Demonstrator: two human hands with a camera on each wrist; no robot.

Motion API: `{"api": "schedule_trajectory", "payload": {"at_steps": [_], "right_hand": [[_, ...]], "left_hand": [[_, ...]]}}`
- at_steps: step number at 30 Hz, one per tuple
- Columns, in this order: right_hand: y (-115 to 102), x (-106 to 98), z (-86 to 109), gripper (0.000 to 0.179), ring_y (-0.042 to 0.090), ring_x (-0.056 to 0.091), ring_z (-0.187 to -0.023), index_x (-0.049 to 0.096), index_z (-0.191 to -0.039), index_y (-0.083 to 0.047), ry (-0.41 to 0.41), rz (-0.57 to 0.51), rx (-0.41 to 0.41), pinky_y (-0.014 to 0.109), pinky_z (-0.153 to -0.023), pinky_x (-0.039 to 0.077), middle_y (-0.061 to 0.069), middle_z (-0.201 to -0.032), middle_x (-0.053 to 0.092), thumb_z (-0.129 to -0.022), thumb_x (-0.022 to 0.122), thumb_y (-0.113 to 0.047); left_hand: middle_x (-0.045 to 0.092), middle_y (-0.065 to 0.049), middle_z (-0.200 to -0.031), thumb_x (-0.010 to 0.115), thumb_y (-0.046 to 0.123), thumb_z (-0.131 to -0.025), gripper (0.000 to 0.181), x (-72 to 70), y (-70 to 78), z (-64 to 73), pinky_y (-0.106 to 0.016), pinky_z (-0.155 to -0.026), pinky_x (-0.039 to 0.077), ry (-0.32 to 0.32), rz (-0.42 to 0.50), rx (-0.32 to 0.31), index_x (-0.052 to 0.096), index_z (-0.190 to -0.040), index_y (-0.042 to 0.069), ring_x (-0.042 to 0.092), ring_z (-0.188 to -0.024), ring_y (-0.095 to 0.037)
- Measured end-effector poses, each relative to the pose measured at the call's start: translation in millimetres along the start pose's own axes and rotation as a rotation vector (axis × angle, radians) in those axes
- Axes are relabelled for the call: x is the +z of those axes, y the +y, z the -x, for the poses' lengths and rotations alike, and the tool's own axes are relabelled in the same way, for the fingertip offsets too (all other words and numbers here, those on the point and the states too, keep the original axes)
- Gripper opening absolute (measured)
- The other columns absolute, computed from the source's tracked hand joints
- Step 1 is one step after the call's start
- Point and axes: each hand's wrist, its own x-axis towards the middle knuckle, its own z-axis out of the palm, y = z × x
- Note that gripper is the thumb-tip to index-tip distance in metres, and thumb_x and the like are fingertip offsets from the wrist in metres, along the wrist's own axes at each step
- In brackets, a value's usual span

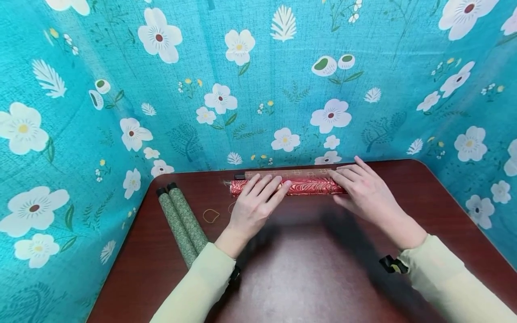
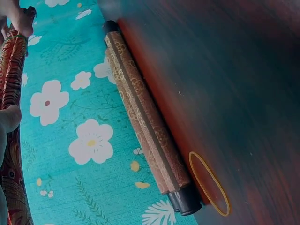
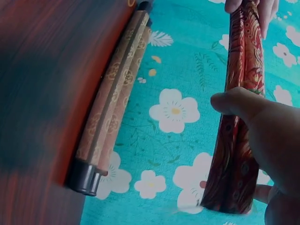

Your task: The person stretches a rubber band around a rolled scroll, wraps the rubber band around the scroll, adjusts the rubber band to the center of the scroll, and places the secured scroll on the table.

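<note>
A pair of red, swirl-patterned rolls [image 1: 308,186] lies lengthwise between both hands, raised above the table in the wrist views. Toward its left end, my left hand [image 1: 253,207] grips it with the fingers over the top. My right hand [image 1: 366,192] holds the other end, its thumb [image 3: 229,101] pressed along the near side in the right wrist view. Just behind, a pair of pinkish-brown patterned scrolls [image 2: 140,108] with black end knobs rests along the table's back edge. The hands partly cover the red rolls in the head view.
Two green patterned scrolls [image 1: 183,220] with black ends lie side by side on the left, partly behind the left sleeve. A yellowish rubber band [image 1: 211,216] lies right of them on the dark red table [image 1: 307,278]. Blue floral cloth [image 1: 258,80] hangs around the table.
</note>
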Motion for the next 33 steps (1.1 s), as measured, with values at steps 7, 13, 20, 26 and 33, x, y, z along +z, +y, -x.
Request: {"api": "schedule_trajectory", "payload": {"at_steps": [7,13,20,26,33], "right_hand": [[-3,-1,-7.0,0.072,0.043,0.069,-0.105,0.073,-0.128,0.006,0.023,0.015,-0.035,0.065,-0.114,0.043,0.023,-0.110,0.077,-0.064,0.101,-0.011],[-11,0,-16.0,0.072,0.041,0.070,-0.106,0.074,-0.128,0.004,0.031,0.007,-0.058,0.065,-0.113,0.044,0.021,-0.112,0.077,-0.064,0.102,-0.011],[-7,-4,-13.3,0.087,0.042,0.070,-0.111,0.066,-0.143,-0.002,0.035,0.035,-0.013,0.064,-0.120,0.038,0.021,-0.119,0.076,-0.067,0.102,-0.022],[-3,-4,-8.4,0.070,0.041,0.070,-0.105,0.072,-0.132,0.001,0.077,0.022,-0.015,0.063,-0.118,0.039,0.021,-0.111,0.077,-0.068,0.098,-0.012],[-7,0,-14.3,0.072,0.042,0.070,-0.101,0.073,-0.131,0.003,0.119,-0.005,-0.064,0.068,-0.109,0.046,0.022,-0.110,0.077,-0.065,0.100,-0.009]], "left_hand": [[0.074,-0.005,-0.132,0.053,0.006,-0.111,0.038,-0.3,0.9,-2.6,-0.046,-0.117,0.047,0.007,0.019,-0.016,0.070,-0.143,0.017,0.070,-0.123,-0.026],[0.075,-0.005,-0.132,0.057,0.006,-0.109,0.038,-1.0,2.7,-7.3,-0.046,-0.117,0.047,0.021,0.009,-0.003,0.070,-0.142,0.017,0.070,-0.123,-0.026],[0.074,-0.005,-0.132,0.060,0.005,-0.107,0.038,-3.4,-2.1,-8.2,-0.046,-0.116,0.048,0.007,-0.007,-0.016,0.071,-0.142,0.017,0.070,-0.123,-0.026],[0.074,-0.005,-0.133,0.072,0.005,-0.101,0.043,-5.9,-3.5,-6.5,-0.045,-0.118,0.046,0.007,-0.009,-0.021,0.070,-0.142,0.018,0.070,-0.124,-0.025],[0.074,-0.005,-0.132,0.075,0.005,-0.099,0.044,-5.8,-2.4,-6.7,-0.045,-0.117,0.047,0.020,0.004,-0.028,0.071,-0.140,0.018,0.070,-0.123,-0.025]]}}
